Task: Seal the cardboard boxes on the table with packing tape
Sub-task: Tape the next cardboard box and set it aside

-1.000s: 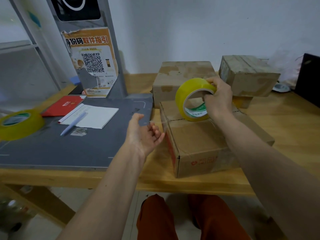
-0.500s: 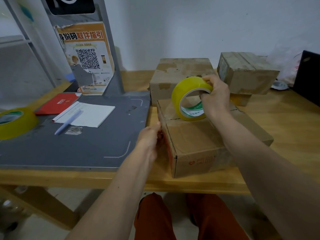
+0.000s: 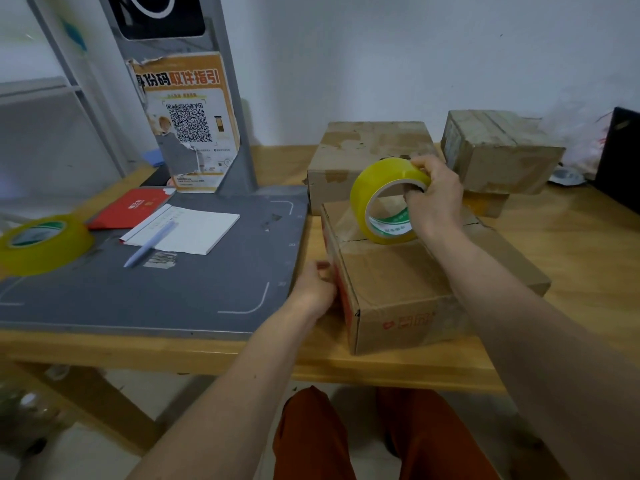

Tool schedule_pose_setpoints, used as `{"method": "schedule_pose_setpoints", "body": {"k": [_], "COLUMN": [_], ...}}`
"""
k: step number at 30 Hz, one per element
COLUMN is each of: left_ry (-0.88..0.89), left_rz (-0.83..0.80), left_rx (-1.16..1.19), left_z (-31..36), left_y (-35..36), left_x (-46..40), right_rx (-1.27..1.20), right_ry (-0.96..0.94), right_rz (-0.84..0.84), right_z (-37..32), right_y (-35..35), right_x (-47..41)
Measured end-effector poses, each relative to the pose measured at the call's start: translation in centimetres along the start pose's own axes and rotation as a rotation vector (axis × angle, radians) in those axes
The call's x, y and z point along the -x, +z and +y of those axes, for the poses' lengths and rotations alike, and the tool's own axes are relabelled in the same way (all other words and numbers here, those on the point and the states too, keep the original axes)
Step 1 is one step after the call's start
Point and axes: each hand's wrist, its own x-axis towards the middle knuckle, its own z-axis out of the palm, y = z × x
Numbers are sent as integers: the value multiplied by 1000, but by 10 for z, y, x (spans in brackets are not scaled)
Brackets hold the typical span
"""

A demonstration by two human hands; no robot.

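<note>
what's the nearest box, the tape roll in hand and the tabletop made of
Nearest box: brown corrugated cardboard, matte, creased flaps. Tape roll: glossy yellowish translucent plastic film, seemingly on a printed card core. Tabletop: light wood, smooth, faint grain; possibly veneer.

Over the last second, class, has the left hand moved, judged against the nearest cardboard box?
Yes. The left hand moved right, from open space above the grey mat to the left side of the nearest cardboard box.
</note>
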Motion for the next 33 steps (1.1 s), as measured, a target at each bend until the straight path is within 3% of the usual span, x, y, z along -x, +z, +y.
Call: {"method": "schedule_pose_setpoints", "body": {"k": [3, 5, 7, 9, 11, 15, 22, 24, 27, 29, 33], "left_ry": [14, 151, 323, 393, 404, 374, 178, 188, 370, 478, 460], "left_rz": [67, 151, 91, -22, -38, -58, -130, -84, 55, 40, 28], "left_rx": [12, 139, 205, 93, -10, 141, 320, 173, -208, -299, -469], "left_z": [3, 12, 25, 27, 25, 22, 14, 19, 30, 35, 35], "left_y": [1, -1, 1, 10, 18, 19, 18, 16, 16, 18, 19], "left_x": [9, 15, 24, 21, 14, 2, 9, 7, 0, -4, -5], "right_rx": [8, 14, 5, -21, -58, -191, -218, -182, -134, -115, -152], "right_ry": [-7, -8, -1, 41, 128, 261, 245, 231, 204, 212, 248], "right_rz": [-4, -17, -27, -48, -105, -270, -367, -385, -384, -363, -311], "right_z": [2, 4, 4, 5, 9, 17, 18, 17, 17, 18, 17], "right_y": [-1, -2, -3, -5, -5, -7, -10, -10, -9, -7, -10], "right_x": [0, 1, 1, 0, -2, -5, -1, 0, 3, 3, 0]}}
